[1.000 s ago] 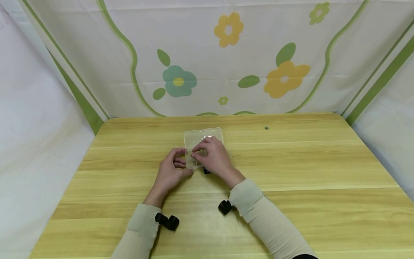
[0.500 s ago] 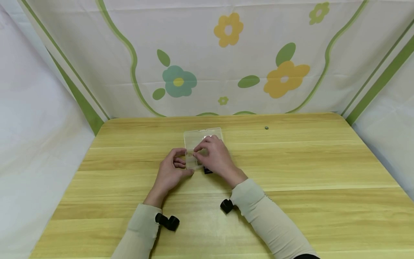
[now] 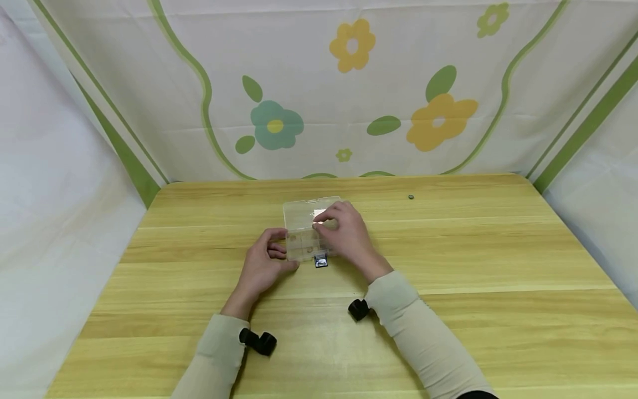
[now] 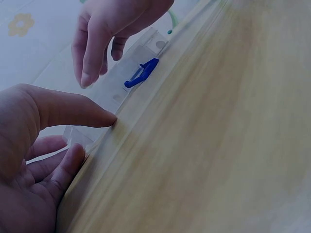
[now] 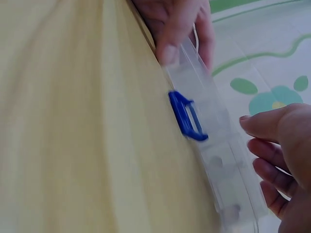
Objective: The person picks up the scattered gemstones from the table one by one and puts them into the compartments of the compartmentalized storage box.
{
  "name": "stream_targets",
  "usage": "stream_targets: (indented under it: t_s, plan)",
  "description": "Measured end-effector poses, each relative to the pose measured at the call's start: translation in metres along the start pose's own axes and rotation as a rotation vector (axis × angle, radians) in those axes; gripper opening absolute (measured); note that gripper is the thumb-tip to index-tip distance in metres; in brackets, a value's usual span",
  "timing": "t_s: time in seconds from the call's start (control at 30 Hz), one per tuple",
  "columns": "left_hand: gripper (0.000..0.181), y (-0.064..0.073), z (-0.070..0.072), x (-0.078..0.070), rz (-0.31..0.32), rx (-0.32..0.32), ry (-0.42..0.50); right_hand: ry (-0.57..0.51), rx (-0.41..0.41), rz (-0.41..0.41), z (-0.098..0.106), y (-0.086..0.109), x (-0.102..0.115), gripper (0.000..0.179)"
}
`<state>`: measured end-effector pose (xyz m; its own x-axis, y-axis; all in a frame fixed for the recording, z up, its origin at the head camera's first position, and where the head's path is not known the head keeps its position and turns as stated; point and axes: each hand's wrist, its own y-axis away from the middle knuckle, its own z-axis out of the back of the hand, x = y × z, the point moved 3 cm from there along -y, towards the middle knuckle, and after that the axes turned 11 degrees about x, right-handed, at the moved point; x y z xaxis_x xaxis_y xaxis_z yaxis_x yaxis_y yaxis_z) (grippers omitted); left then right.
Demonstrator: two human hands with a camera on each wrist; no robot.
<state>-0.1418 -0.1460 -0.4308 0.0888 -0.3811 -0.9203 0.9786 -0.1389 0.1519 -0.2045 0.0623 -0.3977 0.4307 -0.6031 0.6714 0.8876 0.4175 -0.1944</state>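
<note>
A clear plastic compartment box (image 3: 295, 252) stands on the table with its see-through lid (image 3: 299, 213) raised at the back. Its blue latch (image 5: 181, 116) hangs down at the front edge. Small round pieces (image 5: 230, 210) show through the wall in some compartments. My left hand (image 3: 264, 260) grips the box's left end, thumb at the front corner and fingers along the side. Above the right half is my right hand (image 3: 344, 230), thumb and forefinger bent toward each other. Nothing shows between its fingers in the right wrist view, where the fingers (image 5: 266, 151) are loosely curled.
A small dark round piece (image 3: 411, 197) lies on the wooden table (image 3: 473, 249) at the back right. Behind the table hangs a white cloth (image 3: 309, 66) with printed flowers. Black wrist cameras (image 3: 258, 342) sit on both sleeves.
My right hand has moved right and slightly back from the box's left compartments, uncovering them and the latch. The left hand stays at the left end.
</note>
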Motion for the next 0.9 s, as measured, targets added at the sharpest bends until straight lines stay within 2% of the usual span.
stream_targets:
  t_s: [0.33, 0.5, 0.7, 0.9]
  plan:
    - [0.072, 0.0, -0.001, 0.0, -0.008, -0.003, 0.002, -0.114, -0.098, -0.111, 0.023, 0.0, -0.029, 0.01]
    - [0.071, 0.0, 0.0, 0.0, -0.004, -0.001, -0.001, -0.115, -0.145, -0.192, 0.042, 0.001, -0.056, 0.013]
    - [0.071, 0.0, 0.001, 0.0, 0.002, 0.001, 0.004, -0.172, -0.215, -0.287, 0.063, 0.007, -0.091, 0.017]
    - [0.072, 0.0, 0.0, 0.001, 0.0, 0.01, 0.008, -0.175, -0.281, -0.376, 0.08, 0.014, -0.113, 0.02]
